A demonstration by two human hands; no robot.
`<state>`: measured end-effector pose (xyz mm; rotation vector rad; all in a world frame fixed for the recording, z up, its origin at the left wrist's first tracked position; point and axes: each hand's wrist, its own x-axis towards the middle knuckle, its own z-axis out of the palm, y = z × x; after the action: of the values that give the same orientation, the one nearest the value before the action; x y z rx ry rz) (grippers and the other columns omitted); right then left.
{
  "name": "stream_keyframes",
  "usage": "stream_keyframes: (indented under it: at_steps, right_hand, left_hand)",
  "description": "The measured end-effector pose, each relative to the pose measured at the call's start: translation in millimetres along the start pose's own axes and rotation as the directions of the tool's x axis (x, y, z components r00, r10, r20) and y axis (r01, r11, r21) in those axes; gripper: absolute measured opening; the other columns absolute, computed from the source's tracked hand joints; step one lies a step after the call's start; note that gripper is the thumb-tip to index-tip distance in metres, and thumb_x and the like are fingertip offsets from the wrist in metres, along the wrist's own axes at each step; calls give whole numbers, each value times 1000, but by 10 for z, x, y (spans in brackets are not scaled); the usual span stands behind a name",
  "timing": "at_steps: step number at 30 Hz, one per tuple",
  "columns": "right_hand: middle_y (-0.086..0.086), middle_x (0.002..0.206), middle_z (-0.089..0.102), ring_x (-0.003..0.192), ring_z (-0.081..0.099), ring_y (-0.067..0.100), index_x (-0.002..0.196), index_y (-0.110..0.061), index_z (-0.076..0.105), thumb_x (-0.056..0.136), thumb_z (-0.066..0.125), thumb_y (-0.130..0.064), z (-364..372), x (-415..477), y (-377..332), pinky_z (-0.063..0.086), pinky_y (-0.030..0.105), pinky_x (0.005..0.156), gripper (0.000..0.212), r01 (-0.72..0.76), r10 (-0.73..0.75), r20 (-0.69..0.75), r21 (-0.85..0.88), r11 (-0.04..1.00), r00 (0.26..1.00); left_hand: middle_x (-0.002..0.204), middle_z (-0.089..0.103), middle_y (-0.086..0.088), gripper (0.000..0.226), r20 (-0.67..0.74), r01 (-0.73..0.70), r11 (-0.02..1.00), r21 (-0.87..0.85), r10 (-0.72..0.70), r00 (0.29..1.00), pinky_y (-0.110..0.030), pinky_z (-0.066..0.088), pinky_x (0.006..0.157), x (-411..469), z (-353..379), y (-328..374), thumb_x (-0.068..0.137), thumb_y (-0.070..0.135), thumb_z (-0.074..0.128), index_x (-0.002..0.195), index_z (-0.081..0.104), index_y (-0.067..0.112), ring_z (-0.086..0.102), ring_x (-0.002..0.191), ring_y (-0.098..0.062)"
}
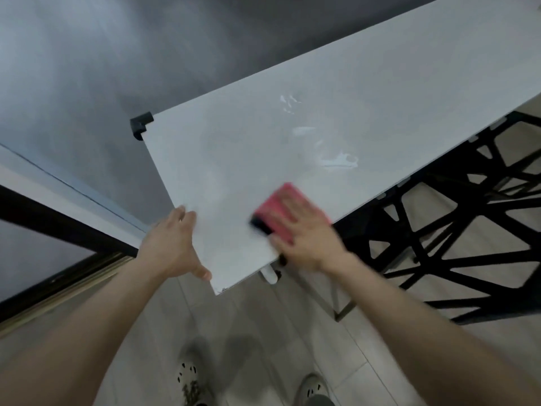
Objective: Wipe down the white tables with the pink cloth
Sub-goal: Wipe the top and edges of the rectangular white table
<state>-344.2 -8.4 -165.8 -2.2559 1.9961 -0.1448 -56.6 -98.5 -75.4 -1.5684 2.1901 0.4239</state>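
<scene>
head view, one frame, motion blur around the right hand.

left hand (pixel 172 244): fingers straight and loosely spread, resting on the short end edge of the white table (pixel 234 159), thumb out near the nearest corner. it pinches nothing; it looks like a brace.

between the hands: bare tabletop with a dull, faintly smeared sheen. judged already passed over, though the blur leaves that unsure.

pink cloth (pixel 278 206): folded into a pad, flat on the table near its long near edge, under the fingers of the right hand (pixel 304 238). a dark patch shows at the cloth's left end; cannot tell what it is. right hand is flat, fingers spread, pressing down on the cloth, not curled round it.

beyond the right hand, further along the top: white wet streaks (pixel 339 163), not yet wiped.

to the right of the right hand: a long run of tabletop, judged not reached.

estimate: early stage, only the end section by the hands partly done. other tables are not clearly in view.
</scene>
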Motion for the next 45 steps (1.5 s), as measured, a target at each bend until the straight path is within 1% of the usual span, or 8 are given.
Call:
stream_keyframes:
  at_steps: [4,11,17,23,29,35,42,45]
  right_hand:
    - [12,181,-10,167,-17,27,173,-34,-4,112,16,-62,-181,28,179,-11,49,135,70,-594,595,10,58,802,804]
    - [-2,183,3,169,-8,16,170,-46,13,113,30,-58,101,5,-1070,-7,42,136,61,13,-15,35,64,998,999]
    - [13,182,-6,168,-14,28,174,-25,4,114,22,-54,-133,166,-332,-9,50,135,70,-710,709,33,55,702,704]
    - [2,183,2,169,-5,23,173,-38,16,115,30,-55,200,168,-1412,-4,48,136,62,100,-96,96,-44,994,991]
    - [4,182,-12,167,-18,19,174,-29,0,113,25,-57,-165,734,-443,-8,47,135,71,-490,487,78,20,871,870]
    - [-1,183,-3,169,-5,23,174,-38,11,116,30,-57,62,470,-813,-3,49,136,64,494,-490,188,25,869,851]
    - [4,183,-6,168,-16,22,173,-37,5,114,31,-57,-264,2013,185,-9,45,135,68,79,-75,150,-20,997,986]
    - [2,183,4,169,-7,25,173,-36,9,116,26,-56,-23,1466,-202,-5,49,136,63,506,-501,131,-5,862,855]
  left_hand:
    - [170,30,-5,152,-51,-35,999,10,35,998,-51,47,119,12,27,-37,35,77,99,159,36,16,39,154,-31]
    - [144,46,-2,132,-117,-183,983,20,184,976,-42,44,116,-20,16,-139,40,88,90,143,46,17,45,139,-27]
    - [144,43,0,127,-99,-274,962,-5,272,957,-46,49,111,90,-16,-360,49,94,80,148,45,22,41,139,-26]
    - [158,39,-2,133,-117,-301,945,-125,287,951,-48,45,119,451,-247,-671,55,69,99,163,40,20,39,150,-27]
    - [177,8,-7,130,-117,-247,968,-52,239,964,-46,39,124,440,-60,-570,73,47,94,171,15,14,13,165,-27]
    - [167,33,0,91,-68,-217,965,-150,209,976,-42,46,118,607,-353,-626,82,29,85,163,44,20,35,156,-24]
    - [177,26,7,133,-123,33,918,-396,-89,988,-41,39,124,603,-70,-332,53,46,109,165,42,22,30,161,-19]
    - [183,11,4,155,-85,160,835,-527,-239,967,-41,35,129,580,-36,-270,43,33,113,172,28,27,24,166,-21]
